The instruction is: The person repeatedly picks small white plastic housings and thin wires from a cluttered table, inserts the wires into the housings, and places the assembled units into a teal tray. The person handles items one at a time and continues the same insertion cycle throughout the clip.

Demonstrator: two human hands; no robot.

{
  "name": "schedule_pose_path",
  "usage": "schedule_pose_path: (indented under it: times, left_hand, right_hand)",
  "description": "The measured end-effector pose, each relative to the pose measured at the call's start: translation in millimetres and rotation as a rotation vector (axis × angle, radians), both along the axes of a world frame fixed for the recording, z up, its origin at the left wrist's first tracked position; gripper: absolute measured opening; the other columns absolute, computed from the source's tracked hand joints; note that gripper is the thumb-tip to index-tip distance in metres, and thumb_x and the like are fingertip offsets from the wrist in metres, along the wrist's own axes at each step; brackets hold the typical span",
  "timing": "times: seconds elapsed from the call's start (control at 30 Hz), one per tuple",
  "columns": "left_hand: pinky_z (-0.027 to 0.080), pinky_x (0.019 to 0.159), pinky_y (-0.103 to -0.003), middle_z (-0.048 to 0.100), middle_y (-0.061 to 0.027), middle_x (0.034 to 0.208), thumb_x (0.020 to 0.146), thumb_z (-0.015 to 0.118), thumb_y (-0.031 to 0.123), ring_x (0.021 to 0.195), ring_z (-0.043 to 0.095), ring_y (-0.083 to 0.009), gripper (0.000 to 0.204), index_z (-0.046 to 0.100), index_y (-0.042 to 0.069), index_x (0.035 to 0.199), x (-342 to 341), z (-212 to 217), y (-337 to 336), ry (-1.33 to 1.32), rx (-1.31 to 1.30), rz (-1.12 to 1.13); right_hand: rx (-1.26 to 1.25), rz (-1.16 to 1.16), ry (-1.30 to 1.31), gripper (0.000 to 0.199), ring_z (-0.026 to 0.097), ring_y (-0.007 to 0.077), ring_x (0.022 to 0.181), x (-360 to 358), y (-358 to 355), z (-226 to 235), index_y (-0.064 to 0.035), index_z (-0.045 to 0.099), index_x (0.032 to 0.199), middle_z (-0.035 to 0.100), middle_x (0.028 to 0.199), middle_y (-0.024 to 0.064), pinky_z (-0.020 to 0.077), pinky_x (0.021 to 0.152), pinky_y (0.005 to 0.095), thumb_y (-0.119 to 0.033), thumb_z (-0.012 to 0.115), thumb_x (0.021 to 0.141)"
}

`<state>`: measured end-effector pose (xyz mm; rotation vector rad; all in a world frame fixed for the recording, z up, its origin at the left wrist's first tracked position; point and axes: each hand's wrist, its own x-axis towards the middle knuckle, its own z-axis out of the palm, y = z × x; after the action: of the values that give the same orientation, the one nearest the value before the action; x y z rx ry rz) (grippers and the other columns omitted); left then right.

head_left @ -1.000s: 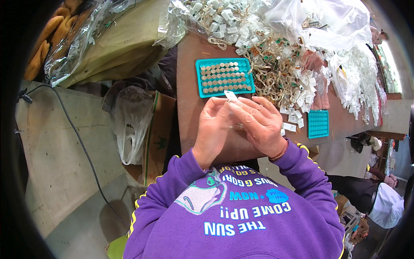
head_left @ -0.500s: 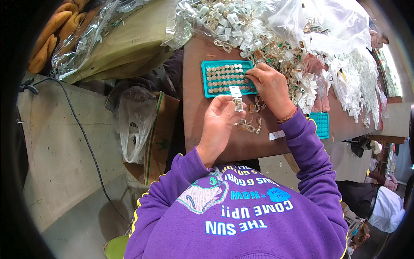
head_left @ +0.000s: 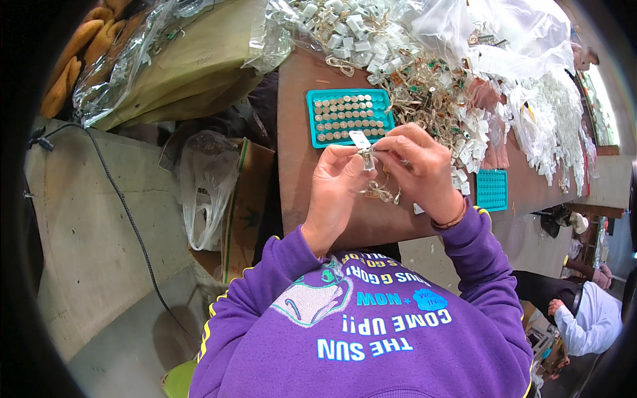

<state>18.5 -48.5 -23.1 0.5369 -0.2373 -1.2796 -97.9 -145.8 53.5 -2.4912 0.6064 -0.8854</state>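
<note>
Between its thumb and fingers, my left hand (head_left: 335, 189) pinches a small white battery case (head_left: 360, 140) with its lid raised. My right hand (head_left: 424, 169) is at the case's right side, thumb and forefinger closed together at its opening. A small silvery coin cell (head_left: 405, 161) shows among the right fingers; what lies right at the fingertips is hidden. Just beyond both hands is a teal tray (head_left: 383, 99) with rows of round silvery coin cells (head_left: 345, 115). Thin wire with small parts (head_left: 379, 191) lies on the table below the case.
A heap of white cases and wired parts (head_left: 424, 86) covers the table's far right. A second teal tray (head_left: 492, 190) lies near the right edge. A cardboard box with a plastic bag (head_left: 211, 192) stands at left. Another person (head_left: 590, 318) is at far right.
My right hand has moved from the tray's right end back toward me, to the battery case. My left hand still holds the case in nearly the same place.
</note>
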Motion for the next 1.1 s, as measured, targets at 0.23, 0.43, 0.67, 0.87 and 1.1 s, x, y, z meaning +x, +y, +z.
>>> schedule_pose_path:
  times: [0.23, 0.43, 0.67, 0.87, 1.1]
  left_hand:
    - [0.055, 0.080, -0.029, 0.065, -0.0066, 0.103, 0.095, 0.062, 0.010, 0.091, 0.064, -0.0124, 0.013, 0.056, 0.004, 0.105, 0, 3, 2, -0.066, 0.018, -0.020]
    - [0.055, 0.079, -0.029, 0.065, -0.0064, 0.103, 0.096, 0.062, 0.012, 0.090, 0.063, -0.0125, 0.013, 0.055, 0.005, 0.105, 1, 3, 3, -0.031, 0.032, -0.019]
    - [0.054, 0.079, -0.030, 0.065, -0.0070, 0.104, 0.096, 0.063, 0.015, 0.089, 0.064, -0.0138, 0.017, 0.055, 0.005, 0.107, 1, 0, 3, 0.043, 0.016, -0.002]
    - [0.050, 0.092, -0.034, 0.064, -0.0072, 0.109, 0.097, 0.060, 0.021, 0.101, 0.062, -0.0153, 0.031, 0.053, 0.001, 0.120, 5, 3, 5, 0.051, -0.108, -0.209]
    - [0.051, 0.085, -0.031, 0.064, -0.0063, 0.107, 0.099, 0.057, 0.021, 0.093, 0.062, -0.0138, 0.028, 0.056, 0.003, 0.121, 3, 15, 6, 0.181, -0.019, -0.212]
  right_hand:
    - [0.102, 0.066, 0.065, 0.012, 0.064, 0.0276, 0.071, -3, 0, -1, -0.0039, 0.065, 0.089, 0.061, 0.082, 0.0097, 0.0520, 0.060, 0.0346, -0.002, 0.069, 0.078]
    - [0.076, 0.049, 0.107, 0.016, 0.064, 0.0262, 0.070, -3, 2, -3, -0.0054, 0.067, 0.092, 0.062, 0.084, 0.0086, 0.0515, 0.060, 0.0355, -0.004, 0.069, 0.076]
    - [-0.250, 0.039, -0.062, 0.030, 0.066, 0.0265, 0.080, -2, 15, -28, -0.0044, 0.068, 0.104, 0.067, 0.102, 0.0109, 0.0536, 0.069, 0.0340, -0.005, 0.071, 0.074]
    - [1.105, -0.092, -0.003, 0.032, 0.056, 0.0069, 0.065, -4, -13, 2, 0.0016, 0.064, 0.113, 0.062, 0.078, 0.0023, 0.0455, 0.059, 0.0217, -0.016, 0.068, 0.087]
    - [0.194, -0.073, -0.043, 0.027, 0.063, 0.0157, 0.070, -1, 9, -9, -0.0024, 0.069, 0.101, 0.065, 0.085, 0.0072, 0.0519, 0.061, 0.0274, -0.008, 0.077, 0.075]
